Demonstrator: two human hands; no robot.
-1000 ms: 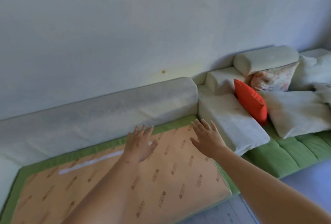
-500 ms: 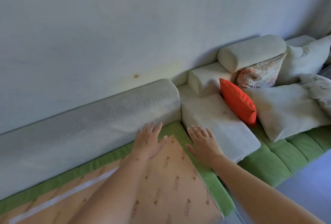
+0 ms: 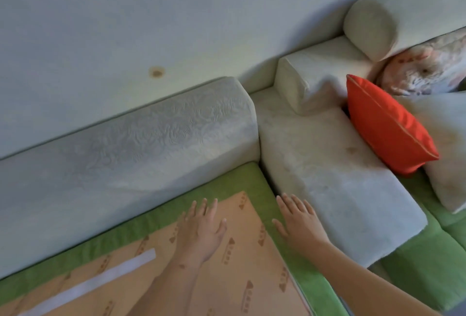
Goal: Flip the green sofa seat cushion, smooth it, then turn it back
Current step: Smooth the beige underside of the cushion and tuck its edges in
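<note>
smoothing flipped green fabric seat cushion (image 3: 234, 179)
left hand (image 3: 199, 232), right hand (image 3: 300, 225) slid to its right end; fingers (image 3: 203, 208) flat, gripping nothing; turn-back pending.

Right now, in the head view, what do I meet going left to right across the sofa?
white strip → left hand → right hand → red pillow

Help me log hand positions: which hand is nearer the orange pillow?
Right. The right hand rests on the green cushion, toward the orange pillow; the left hand lies farther off, on the tan printed panel.
</note>
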